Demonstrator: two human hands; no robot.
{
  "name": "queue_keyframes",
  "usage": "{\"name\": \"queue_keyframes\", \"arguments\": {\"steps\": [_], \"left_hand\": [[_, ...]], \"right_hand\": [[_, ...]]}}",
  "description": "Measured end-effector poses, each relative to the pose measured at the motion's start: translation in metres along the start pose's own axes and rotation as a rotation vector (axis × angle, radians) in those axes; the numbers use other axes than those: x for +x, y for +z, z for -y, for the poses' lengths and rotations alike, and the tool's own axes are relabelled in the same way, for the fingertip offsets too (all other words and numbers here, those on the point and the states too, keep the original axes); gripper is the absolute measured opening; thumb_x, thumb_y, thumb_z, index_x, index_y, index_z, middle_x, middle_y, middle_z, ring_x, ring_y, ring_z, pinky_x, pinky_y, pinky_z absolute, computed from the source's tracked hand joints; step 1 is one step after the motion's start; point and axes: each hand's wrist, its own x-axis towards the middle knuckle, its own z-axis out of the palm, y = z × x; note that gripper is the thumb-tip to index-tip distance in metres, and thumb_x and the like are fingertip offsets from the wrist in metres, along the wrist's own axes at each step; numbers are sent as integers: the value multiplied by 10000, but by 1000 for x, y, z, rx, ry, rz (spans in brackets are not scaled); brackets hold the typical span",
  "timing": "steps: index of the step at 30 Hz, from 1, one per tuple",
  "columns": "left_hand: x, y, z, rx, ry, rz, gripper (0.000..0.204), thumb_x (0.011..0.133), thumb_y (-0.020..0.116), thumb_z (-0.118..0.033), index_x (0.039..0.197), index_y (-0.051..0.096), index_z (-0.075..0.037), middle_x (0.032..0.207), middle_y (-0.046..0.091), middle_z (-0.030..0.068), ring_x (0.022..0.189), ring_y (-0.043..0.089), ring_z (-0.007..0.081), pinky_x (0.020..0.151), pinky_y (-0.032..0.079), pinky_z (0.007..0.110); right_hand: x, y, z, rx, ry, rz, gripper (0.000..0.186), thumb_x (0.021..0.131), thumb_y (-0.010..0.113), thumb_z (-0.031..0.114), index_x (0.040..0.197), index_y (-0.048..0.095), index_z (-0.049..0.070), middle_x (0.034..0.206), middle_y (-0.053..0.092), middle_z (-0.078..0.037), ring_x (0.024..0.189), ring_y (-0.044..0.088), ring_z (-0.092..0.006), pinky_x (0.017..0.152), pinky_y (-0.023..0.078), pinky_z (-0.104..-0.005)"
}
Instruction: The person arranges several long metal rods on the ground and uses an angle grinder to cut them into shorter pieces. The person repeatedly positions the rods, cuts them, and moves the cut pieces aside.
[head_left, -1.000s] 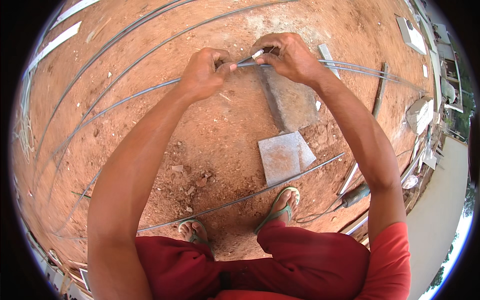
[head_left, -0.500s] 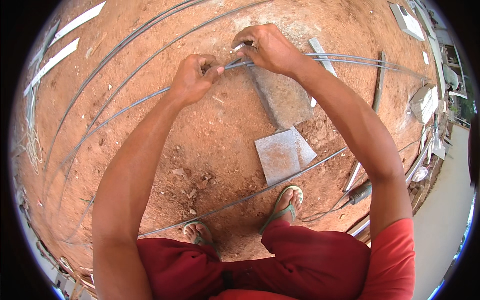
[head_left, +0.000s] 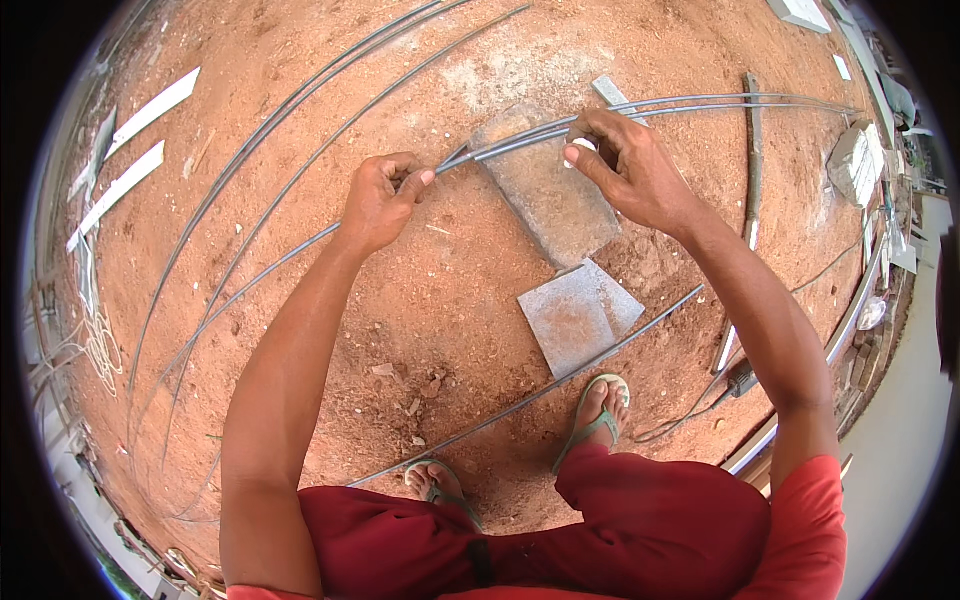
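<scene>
Long thin grey metal rods (head_left: 520,139) run in a bent pair across the upper middle. My left hand (head_left: 382,200) is closed on one rod, thumb and fingers pinching it near where the pair meets. Between the thumb and forefinger of my right hand (head_left: 640,172) is a small white piece (head_left: 582,147), chalk-like in look. That hand lies over the rods; whether its fingers touch them I cannot tell. Beneath the rods a flat stone block (head_left: 565,205) rests on the dirt, with a broken grey tile (head_left: 572,318) against its near end.
Another rod (head_left: 530,398) crosses the ground just ahead of my sandalled feet. More curved rods (head_left: 270,95) lie at the upper left, near white strips (head_left: 120,195) and tangled cord (head_left: 100,350). A corded tool (head_left: 740,380), a wooden stick (head_left: 753,160) and a pale block (head_left: 856,165) are to the right.
My right hand has moved right and nearer along the rods, away from my left hand, with the white piece. My left hand keeps its grip, slightly lower in view. The view has shifted a little.
</scene>
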Motion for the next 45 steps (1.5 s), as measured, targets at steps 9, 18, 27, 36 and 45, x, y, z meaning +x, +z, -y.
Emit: {"name": "queue_keyframes", "arguments": {"steps": [9,18,27,36,45], "left_hand": [[2,5,-3,-24,-16,54,267,1029,655,-204,846,675,-12,691,595,22,600,509,93,554,436,291],[-44,-55,62,374,-283,-38,686,1032,531,-577,813,694,53,707,673,190,714,665,293,728,511,430],[-49,-82,44,582,-415,78,800,1014,518,-649,1108,627,138,1070,701,330,1047,694,400,928,514,446],[-45,-62,18,507,-233,-6,707,1003,601,-561,611,574,27,573,550,202,562,563,300,608,441,501],[-26,-39,-14,467,-166,-86,709,997,628,-529,564,496,17,501,448,126,478,451,246,538,388,473]], "right_hand": [[-115,4,-85,-120,421,105,362,982,706,272,1211,667,-6,1112,682,-255,922,709,-361,817,562,-471],[-89,15,-28,72,430,-276,616,878,807,375,1264,589,-52,1225,618,-279,1103,657,-405,932,547,-516],[-81,69,19,-107,425,-98,1131,576,985,395,1415,375,-58,1363,467,-230,1329,460,-424,1067,436,-566],[-83,86,35,-43,530,-206,1136,559,994,307,1433,359,-44,1419,435,-225,1349,433,-430,1102,396,-575],[-73,83,1,108,416,-301,868,728,920,363,1359,508,-66,1318,572,-244,1169,579,-369,1060,437,-535]]}}
